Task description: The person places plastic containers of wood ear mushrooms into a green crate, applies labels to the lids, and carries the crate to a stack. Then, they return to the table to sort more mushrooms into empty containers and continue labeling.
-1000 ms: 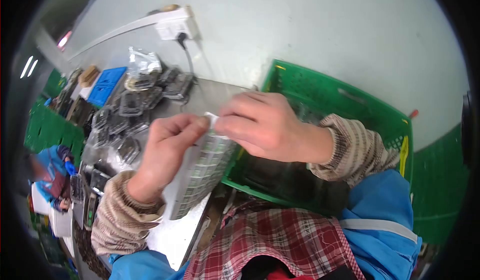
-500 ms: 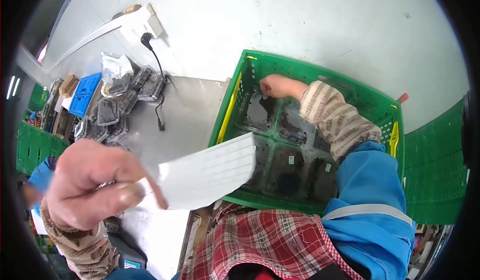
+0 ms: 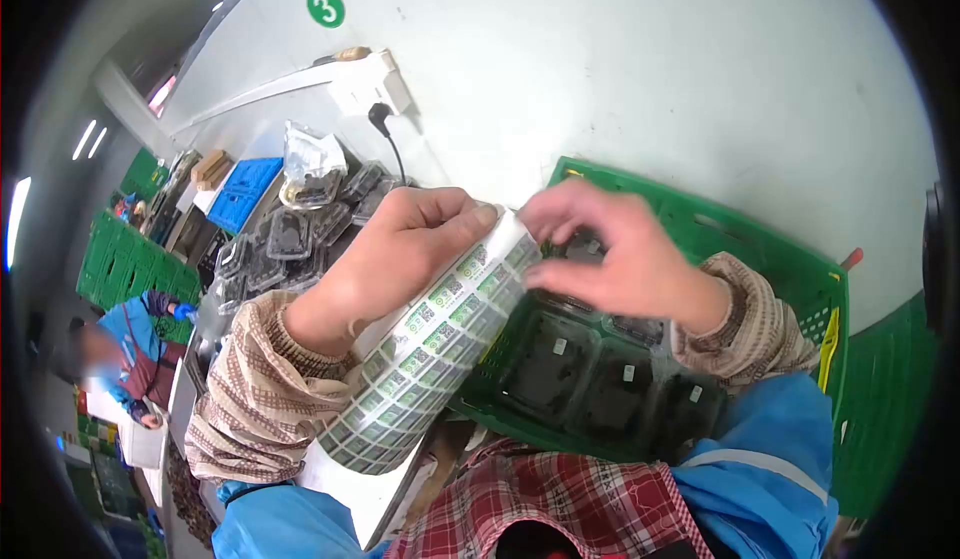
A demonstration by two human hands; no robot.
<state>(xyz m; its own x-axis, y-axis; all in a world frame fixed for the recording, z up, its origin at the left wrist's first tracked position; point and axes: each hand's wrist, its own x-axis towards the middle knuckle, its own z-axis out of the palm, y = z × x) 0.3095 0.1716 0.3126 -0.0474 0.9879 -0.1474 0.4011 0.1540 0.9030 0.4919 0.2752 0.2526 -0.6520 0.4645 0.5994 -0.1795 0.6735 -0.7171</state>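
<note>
Head view: a label sheet (image 3: 430, 349) (rows of green-printed stickers) hangs at centre, above the near table (image 3: 345, 484) edge, its top pinched in the closed left hand (image 3: 400, 249). The right hand (image 3: 620, 259) pinches the sheet's top right corner, fingertips closed on a label's edge. Peeling probably goes cleanest with the sheet held taut and the corner lifted slowly. Right, beneath, a green crate (image 3: 800, 259) holds lidded punnets (image 3: 600, 379).

white painted wall (image 3: 620, 59) carries a round green sign (image 3: 326, 6) marked 3, white cable trunking (image 3: 260, 89) and a socket box (image 3: 375, 84) with a black plug (image 3: 380, 114). strip lights (image 3: 88, 141) glow at far left; green crates (image 3: 125, 259) stand below them.
</note>
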